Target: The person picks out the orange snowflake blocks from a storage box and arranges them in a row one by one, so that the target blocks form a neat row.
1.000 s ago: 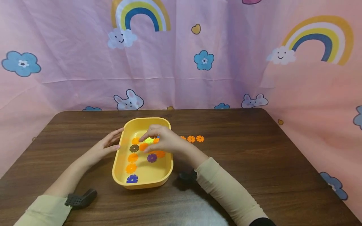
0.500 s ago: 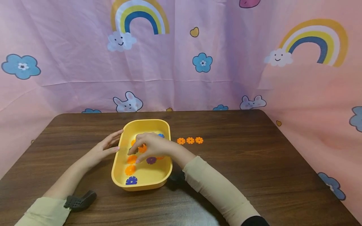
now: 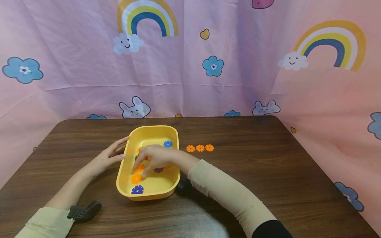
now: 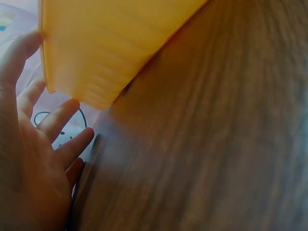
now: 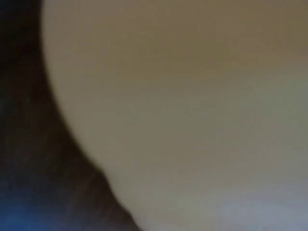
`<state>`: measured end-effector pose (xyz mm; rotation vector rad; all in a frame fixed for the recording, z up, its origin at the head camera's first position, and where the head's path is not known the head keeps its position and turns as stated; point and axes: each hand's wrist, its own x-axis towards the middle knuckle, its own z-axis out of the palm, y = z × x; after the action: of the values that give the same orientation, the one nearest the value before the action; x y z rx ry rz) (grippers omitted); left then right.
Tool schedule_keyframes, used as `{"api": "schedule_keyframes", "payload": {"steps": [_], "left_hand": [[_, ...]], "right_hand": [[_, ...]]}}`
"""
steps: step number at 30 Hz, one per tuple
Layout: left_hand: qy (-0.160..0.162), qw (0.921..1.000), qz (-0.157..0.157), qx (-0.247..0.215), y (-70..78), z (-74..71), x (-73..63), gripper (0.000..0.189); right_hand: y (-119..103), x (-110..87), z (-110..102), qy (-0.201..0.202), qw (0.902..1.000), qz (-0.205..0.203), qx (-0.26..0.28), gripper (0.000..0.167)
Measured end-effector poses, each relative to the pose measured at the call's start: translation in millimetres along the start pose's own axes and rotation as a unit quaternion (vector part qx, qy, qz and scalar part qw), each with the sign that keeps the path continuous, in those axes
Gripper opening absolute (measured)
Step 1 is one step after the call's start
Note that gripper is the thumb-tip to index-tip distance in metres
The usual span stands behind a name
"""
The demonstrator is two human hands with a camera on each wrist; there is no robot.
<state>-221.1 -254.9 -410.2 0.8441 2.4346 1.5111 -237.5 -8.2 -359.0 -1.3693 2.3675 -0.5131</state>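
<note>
A yellow tray (image 3: 154,188) holds several flat notched plastic discs. My left hand (image 3: 108,154) rests its fairly straight fingers and thumb against the tray's left side; in the left wrist view its fingers (image 4: 57,120) spread along the tray wall. Down inside the tray is my right hand (image 3: 156,155), thumb and fingers apart above an orange disc (image 3: 139,168). Another orange disc (image 3: 136,178) lies close to the thumb, with a dark blue disc (image 3: 137,189) nearer the front. A blue disc (image 3: 168,143) is at the back right. The right hand partly covers other discs. Blurred pale surface fills the right wrist view.
Just right of the tray, three orange discs (image 3: 200,148) lie in a row on the dark wooden table (image 3: 253,172). A pink curtain (image 3: 166,72) with printed rainbows hangs behind the table. Black wrist gear (image 3: 84,211) sits on the left forearm.
My right hand has moved left and toward the front within the tray, uncovering the blue disc at the back. The left hand stays at the tray's side.
</note>
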Motion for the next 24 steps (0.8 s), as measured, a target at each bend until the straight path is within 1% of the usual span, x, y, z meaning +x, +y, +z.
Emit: {"api": "schedule_keyframes", "payload": {"steps": [9,11,15,16,18,22,24], "left_hand": [[0.003,1.0000,0.002,-0.005,-0.1,1.4,-0.1,0.062],[0.004,1.0000,0.004,-0.008,0.3,1.5,-0.1,0.061],[0.002,0.9999,0.006,-0.015,-1.8,1.8,0.1,0.061],[0.001,0.9999,0.006,-0.016,-2.6,1.9,0.1,0.061],[0.000,0.9999,0.005,-0.016,-3.3,2.1,0.0,0.061],[0.003,1.0000,0.006,-0.001,-2.1,2.0,0.3,0.061],[0.004,1.0000,0.006,0.005,-1.5,1.9,1.1,0.062]], "right_hand": [[3.6,8.2,4.4,-0.031,0.9992,-0.016,0.017,0.037],[3.2,9.9,5.4,-0.037,0.9992,-0.010,0.014,0.037],[0.6,11.7,7.3,-0.045,0.9990,0.001,-0.006,0.040],[-0.2,12.1,7.8,-0.048,0.9987,0.007,-0.017,0.041],[-1.7,12.1,8.6,-0.052,0.9978,0.007,-0.040,0.042],[-3.5,11.8,7.9,-0.054,0.9959,0.004,-0.072,0.043],[-4.0,11.2,7.1,-0.054,0.9960,0.004,-0.071,0.042]]}}
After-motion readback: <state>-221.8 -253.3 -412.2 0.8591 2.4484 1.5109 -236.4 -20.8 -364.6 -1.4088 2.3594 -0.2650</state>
